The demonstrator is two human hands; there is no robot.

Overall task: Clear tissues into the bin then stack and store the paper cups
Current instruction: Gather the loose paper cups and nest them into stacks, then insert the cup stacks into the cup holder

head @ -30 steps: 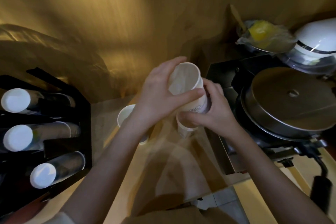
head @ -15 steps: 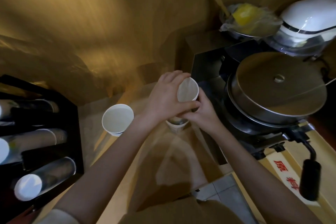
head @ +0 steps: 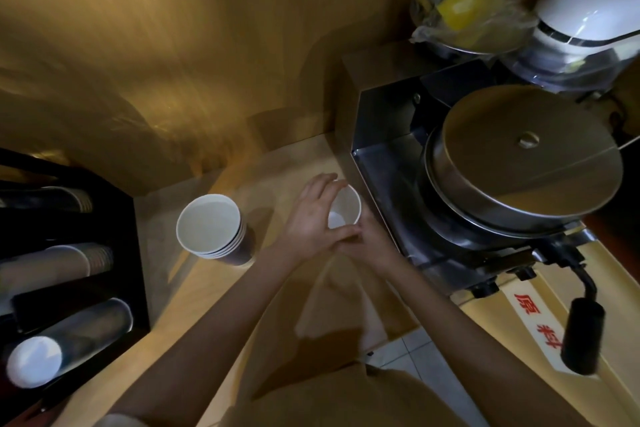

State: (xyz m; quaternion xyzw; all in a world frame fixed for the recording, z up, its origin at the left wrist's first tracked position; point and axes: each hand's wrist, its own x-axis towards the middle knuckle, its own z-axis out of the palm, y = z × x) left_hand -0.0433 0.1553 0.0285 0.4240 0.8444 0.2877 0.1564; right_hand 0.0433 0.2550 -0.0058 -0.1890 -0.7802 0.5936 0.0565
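Note:
A white paper cup (head: 344,206) stands upright on the wooden counter (head: 284,288), right beside the metal machine. My left hand (head: 311,218) wraps around its rim from the left and above. My right hand (head: 372,243) holds its lower side from the near right, partly hidden under my left thumb. To the left, apart from both hands, stands a stack of several nested paper cups (head: 211,227) with dark outer walls, mouth up. No tissues or bin show.
A black cup dispenser (head: 69,274) with horizontal tubes of cups fills the left edge. A steel machine with a round lid (head: 523,156) and black handle (head: 581,336) sits on the right. Behind it are a bagged bowl (head: 464,17) and a white appliance (head: 588,7).
Both hands have brought the cup down from a tilted, raised hold onto the counter, where it now sits upright. The view has shifted, showing more of the cup stack on the left.

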